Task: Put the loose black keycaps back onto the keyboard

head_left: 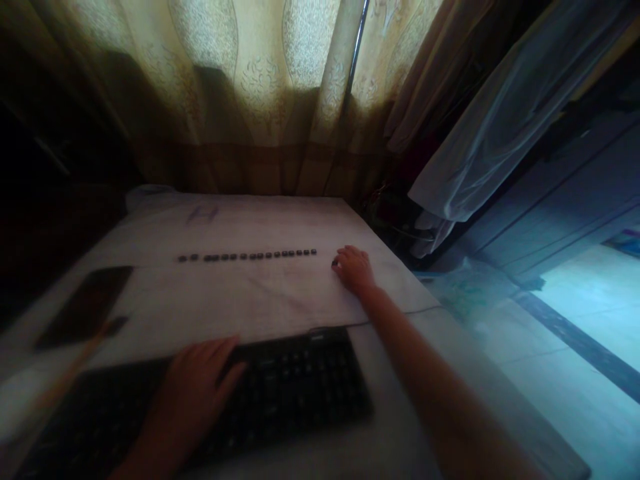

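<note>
Under my left hand lies a black keyboard; the fingers are stretched out over its upper edge, with the thumb apart. Farther out, at the right end of a row of small black keycaps, my right hand pinches one dark keycap between thumb and finger, at or just above the cloth. A gap separates it from the last piece in the row. Blur hides the letters on the caps, and my left hand covers part of the keyboard.
The table carries a pale cloth with a purple mark. On the left are a dark flat rectangular object and a blurred brush-like tool with a light handle. A cable crosses to the right edge. Curtains hang behind.
</note>
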The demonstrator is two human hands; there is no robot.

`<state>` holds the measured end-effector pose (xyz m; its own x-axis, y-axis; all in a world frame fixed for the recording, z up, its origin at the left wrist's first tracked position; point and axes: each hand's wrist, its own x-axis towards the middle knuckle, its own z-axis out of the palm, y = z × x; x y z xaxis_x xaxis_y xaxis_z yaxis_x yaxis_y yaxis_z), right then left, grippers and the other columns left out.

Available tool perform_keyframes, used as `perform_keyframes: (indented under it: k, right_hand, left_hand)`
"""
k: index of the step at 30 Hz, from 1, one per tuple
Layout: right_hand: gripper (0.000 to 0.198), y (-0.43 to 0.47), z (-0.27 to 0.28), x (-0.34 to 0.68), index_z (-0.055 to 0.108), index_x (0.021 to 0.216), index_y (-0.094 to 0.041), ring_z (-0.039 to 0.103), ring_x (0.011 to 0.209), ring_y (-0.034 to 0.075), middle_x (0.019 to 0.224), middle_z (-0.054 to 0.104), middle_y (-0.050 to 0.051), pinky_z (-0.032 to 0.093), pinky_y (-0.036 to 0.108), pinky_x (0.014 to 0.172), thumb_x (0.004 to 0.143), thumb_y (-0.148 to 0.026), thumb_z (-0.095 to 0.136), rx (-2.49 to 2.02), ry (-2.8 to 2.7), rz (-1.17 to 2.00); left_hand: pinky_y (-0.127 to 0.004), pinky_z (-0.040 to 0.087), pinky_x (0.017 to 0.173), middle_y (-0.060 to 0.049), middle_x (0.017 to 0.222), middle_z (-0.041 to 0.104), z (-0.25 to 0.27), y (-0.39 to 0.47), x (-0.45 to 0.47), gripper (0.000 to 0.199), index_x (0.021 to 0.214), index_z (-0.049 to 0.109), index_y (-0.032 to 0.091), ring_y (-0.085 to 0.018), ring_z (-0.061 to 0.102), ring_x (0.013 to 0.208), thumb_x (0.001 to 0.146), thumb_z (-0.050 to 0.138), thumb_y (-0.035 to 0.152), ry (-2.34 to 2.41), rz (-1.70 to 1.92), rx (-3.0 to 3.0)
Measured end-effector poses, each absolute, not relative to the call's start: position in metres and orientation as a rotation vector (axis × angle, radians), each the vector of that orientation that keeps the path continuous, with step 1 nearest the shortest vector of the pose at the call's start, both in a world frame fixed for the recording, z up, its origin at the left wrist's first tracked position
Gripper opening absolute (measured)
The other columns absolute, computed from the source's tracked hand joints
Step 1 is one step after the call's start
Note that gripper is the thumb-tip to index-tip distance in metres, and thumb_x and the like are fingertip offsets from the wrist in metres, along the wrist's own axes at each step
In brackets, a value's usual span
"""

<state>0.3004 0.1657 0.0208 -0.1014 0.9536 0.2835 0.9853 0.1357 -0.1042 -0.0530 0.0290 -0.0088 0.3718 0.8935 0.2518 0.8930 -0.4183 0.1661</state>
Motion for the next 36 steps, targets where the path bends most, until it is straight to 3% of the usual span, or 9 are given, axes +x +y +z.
perform_keyframes:
  k: [3, 6, 10, 16, 25, 36]
  right_hand:
    - [0.016, 0.126, 0.026, 0.292, 0.069, 0.102, -0.017, 0.068, 0.086, 0.020, 0.101, 0.073, 0.009, 0.049, 0.031, 0.077, 0.092, -0.020, 0.057, -1.828, -2.089, -0.050]
    - [0.015, 0.076, 0.019, 0.281, 0.070, 0.088, -0.021, 0.067, 0.069, 0.015, 0.079, 0.073, 0.002, 0.050, 0.024, 0.064, 0.092, -0.021, 0.055, -1.627, -2.054, 0.217]
    - [0.013, 0.038, 0.004, 0.272, 0.070, 0.083, -0.021, 0.067, 0.070, 0.016, 0.077, 0.073, 0.002, 0.052, 0.027, 0.068, 0.086, -0.019, 0.058, -1.426, -1.963, 0.512]
    - [0.015, 0.047, 0.000, 0.282, 0.070, 0.084, -0.021, 0.067, 0.074, 0.018, 0.081, 0.072, 0.005, 0.052, 0.030, 0.070, 0.087, -0.022, 0.056, -1.450, -1.787, 0.447]
    - [0.024, 0.067, 0.017, 0.283, 0.074, 0.103, -0.023, 0.065, 0.078, 0.017, 0.097, 0.070, 0.005, 0.049, 0.029, 0.074, 0.083, -0.016, 0.063, -1.673, -2.114, 0.521]
    - [0.018, 0.083, 0.007, 0.281, 0.074, 0.097, -0.021, 0.064, 0.085, 0.018, 0.094, 0.070, 0.006, 0.046, 0.029, 0.077, 0.083, -0.017, 0.064, -1.689, -2.246, 0.535]
  left_hand:
    - [-0.051, 0.050, 0.091, -0.010, 0.114, 0.072, -0.008, 0.029, -0.053, 0.053, 0.115, 0.067, 0.019, -0.030, 0.067, 0.103, 0.095, 0.034, 0.055, 1.678, 0.491, 2.605]
    - [-0.051, 0.050, 0.091, -0.011, 0.115, 0.072, -0.008, 0.028, -0.053, 0.051, 0.116, 0.066, 0.019, -0.030, 0.067, 0.103, 0.095, 0.035, 0.054, 1.676, 0.500, 2.613]
    - [-0.052, 0.050, 0.092, -0.012, 0.115, 0.072, -0.008, 0.028, -0.049, 0.050, 0.117, 0.066, 0.017, -0.031, 0.066, 0.103, 0.095, 0.036, 0.051, 1.684, 0.471, 2.644]
    - [-0.050, 0.050, 0.091, -0.009, 0.114, 0.072, -0.009, 0.029, -0.044, 0.044, 0.117, 0.065, 0.022, -0.029, 0.067, 0.101, 0.095, 0.038, 0.049, 1.650, 0.508, 2.674]
    - [-0.051, 0.049, 0.092, -0.010, 0.114, 0.072, -0.012, 0.029, -0.045, 0.049, 0.118, 0.065, 0.020, -0.030, 0.066, 0.103, 0.095, 0.036, 0.052, 1.657, 0.510, 2.628]
    - [-0.052, 0.048, 0.094, -0.010, 0.116, 0.071, -0.010, 0.028, -0.044, 0.051, 0.119, 0.065, 0.019, -0.030, 0.065, 0.104, 0.095, 0.035, 0.053, 1.654, 0.482, 2.614]
